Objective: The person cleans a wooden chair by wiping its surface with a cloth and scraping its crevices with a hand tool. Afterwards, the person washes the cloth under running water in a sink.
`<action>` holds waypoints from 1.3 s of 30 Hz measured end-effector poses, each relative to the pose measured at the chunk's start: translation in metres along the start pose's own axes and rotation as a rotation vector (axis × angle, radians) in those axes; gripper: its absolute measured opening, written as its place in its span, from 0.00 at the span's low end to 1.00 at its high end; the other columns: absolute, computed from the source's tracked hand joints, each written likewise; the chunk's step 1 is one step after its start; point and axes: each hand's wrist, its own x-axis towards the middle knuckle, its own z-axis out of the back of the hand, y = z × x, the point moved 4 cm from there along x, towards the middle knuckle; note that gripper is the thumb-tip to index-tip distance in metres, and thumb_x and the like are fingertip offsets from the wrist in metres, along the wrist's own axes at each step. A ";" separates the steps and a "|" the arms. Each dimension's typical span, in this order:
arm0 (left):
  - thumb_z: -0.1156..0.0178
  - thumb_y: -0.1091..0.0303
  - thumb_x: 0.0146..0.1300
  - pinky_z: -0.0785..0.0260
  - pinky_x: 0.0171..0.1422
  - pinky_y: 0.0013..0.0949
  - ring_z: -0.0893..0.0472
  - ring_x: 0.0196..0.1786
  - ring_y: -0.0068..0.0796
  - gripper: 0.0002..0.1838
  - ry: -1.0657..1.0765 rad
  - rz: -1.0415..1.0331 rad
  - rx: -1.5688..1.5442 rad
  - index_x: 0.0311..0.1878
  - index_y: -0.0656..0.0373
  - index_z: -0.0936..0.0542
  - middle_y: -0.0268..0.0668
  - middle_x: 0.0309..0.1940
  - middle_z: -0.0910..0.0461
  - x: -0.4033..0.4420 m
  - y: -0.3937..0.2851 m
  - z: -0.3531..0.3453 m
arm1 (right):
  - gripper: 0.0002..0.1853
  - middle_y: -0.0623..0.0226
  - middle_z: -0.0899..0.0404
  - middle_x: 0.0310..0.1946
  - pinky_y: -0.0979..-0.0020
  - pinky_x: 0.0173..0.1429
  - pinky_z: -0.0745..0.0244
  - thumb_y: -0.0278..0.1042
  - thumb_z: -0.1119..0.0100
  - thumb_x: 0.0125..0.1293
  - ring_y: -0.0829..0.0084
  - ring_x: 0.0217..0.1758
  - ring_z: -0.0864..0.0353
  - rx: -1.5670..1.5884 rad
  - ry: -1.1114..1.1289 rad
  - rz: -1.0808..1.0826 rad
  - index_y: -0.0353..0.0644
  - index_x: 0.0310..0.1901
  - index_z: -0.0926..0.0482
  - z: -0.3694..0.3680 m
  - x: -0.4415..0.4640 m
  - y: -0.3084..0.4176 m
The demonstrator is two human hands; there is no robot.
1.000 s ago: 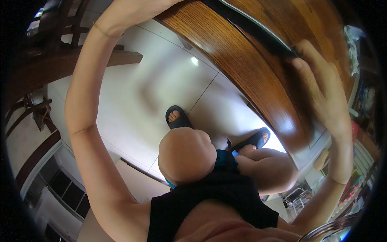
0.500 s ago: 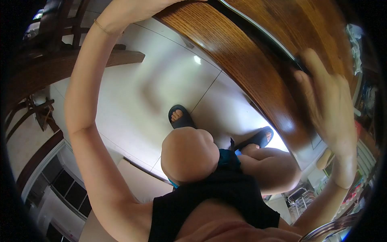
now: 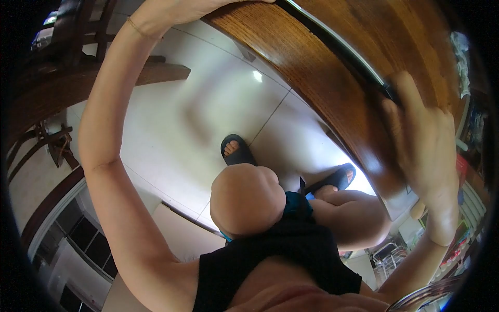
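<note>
A long black strip with a silvery edge [image 3: 338, 44] lies along the front of the brown wooden table [image 3: 270, 44]. It runs from the top of the view down to my right hand [image 3: 423, 140], whose thumb and index finger close round its near end. What it belongs to does not show. My left hand [image 3: 218, 4] reaches to the table's edge at the top, close to the strip's far end. Most of that hand is cut off by the frame, so its grip is hidden.
Below the table, my sandalled feet [image 3: 236, 150] rest on pale floor tiles [image 3: 208, 99]. Dark wooden furniture [image 3: 156, 74] stands at left. A crumpled clear plastic piece [image 3: 460, 62] lies at the table's right end, and a metal rack [image 3: 387, 257] stands lower right.
My right hand and the strip's near end have shifted slightly down towards me. My left hand has barely moved. The whole view has shifted a little.
</note>
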 end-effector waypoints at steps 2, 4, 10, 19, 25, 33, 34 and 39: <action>0.36 0.68 0.51 0.44 0.49 0.28 0.33 0.41 0.25 0.06 0.014 0.027 0.003 0.26 0.59 0.22 0.30 0.30 0.30 0.000 0.002 0.001 | 0.05 0.54 0.30 0.14 0.65 0.19 0.34 0.27 0.52 0.63 0.56 0.17 0.26 -0.027 -0.012 0.016 0.42 0.40 0.32 0.001 0.000 0.001; 0.35 0.67 0.50 0.46 0.53 0.31 0.35 0.44 0.26 0.06 0.038 0.054 0.028 0.26 0.57 0.21 0.30 0.34 0.32 -0.001 0.004 0.003 | 0.05 0.55 0.30 0.13 0.65 0.19 0.34 0.28 0.52 0.62 0.57 0.16 0.26 -0.075 -0.026 0.039 0.42 0.39 0.33 0.003 0.000 0.003; 0.34 0.65 0.48 0.53 0.60 0.37 0.38 0.52 0.29 0.07 0.035 0.105 0.026 0.28 0.56 0.20 0.34 0.44 0.34 -0.004 0.008 0.006 | 0.05 0.57 0.32 0.11 0.64 0.19 0.36 0.31 0.51 0.62 0.58 0.14 0.28 -0.185 -0.061 0.138 0.42 0.38 0.34 0.006 0.002 0.009; 0.35 0.68 0.49 0.51 0.60 0.35 0.37 0.52 0.29 0.05 -0.064 0.211 -0.092 0.28 0.56 0.20 0.35 0.45 0.33 -0.005 -0.001 0.004 | 0.06 0.57 0.32 0.11 0.59 0.20 0.37 0.32 0.51 0.62 0.56 0.15 0.29 -0.160 -0.117 0.187 0.40 0.36 0.34 0.007 0.003 0.007; 0.35 0.68 0.48 0.52 0.60 0.35 0.36 0.51 0.29 0.05 -0.016 0.208 -0.004 0.27 0.56 0.21 0.34 0.44 0.32 -0.002 -0.003 0.005 | 0.06 0.57 0.34 0.13 0.62 0.23 0.40 0.32 0.51 0.63 0.60 0.15 0.34 -0.191 -0.256 0.332 0.41 0.40 0.31 0.011 0.010 -0.009; 0.34 0.67 0.48 0.52 0.59 0.35 0.36 0.51 0.28 0.06 0.005 0.195 0.046 0.26 0.56 0.21 0.33 0.43 0.32 -0.001 -0.005 0.006 | 0.08 0.58 0.35 0.14 0.65 0.23 0.41 0.32 0.51 0.63 0.63 0.16 0.35 -0.240 -0.253 0.378 0.41 0.43 0.30 0.013 0.012 -0.014; 0.34 0.67 0.48 0.52 0.59 0.35 0.36 0.51 0.28 0.06 0.004 0.175 0.039 0.26 0.56 0.21 0.33 0.43 0.32 -0.001 -0.004 0.006 | 0.07 0.58 0.35 0.13 0.65 0.22 0.41 0.32 0.51 0.63 0.62 0.15 0.34 -0.224 -0.243 0.366 0.41 0.42 0.31 0.012 0.013 -0.013; 0.34 0.68 0.47 0.51 0.59 0.35 0.36 0.51 0.28 0.05 -0.008 0.169 0.005 0.26 0.56 0.21 0.33 0.42 0.32 -0.001 -0.003 0.006 | 0.04 0.58 0.33 0.11 0.64 0.19 0.39 0.30 0.51 0.63 0.59 0.14 0.30 -0.153 -0.167 0.229 0.41 0.37 0.33 0.005 0.006 -0.005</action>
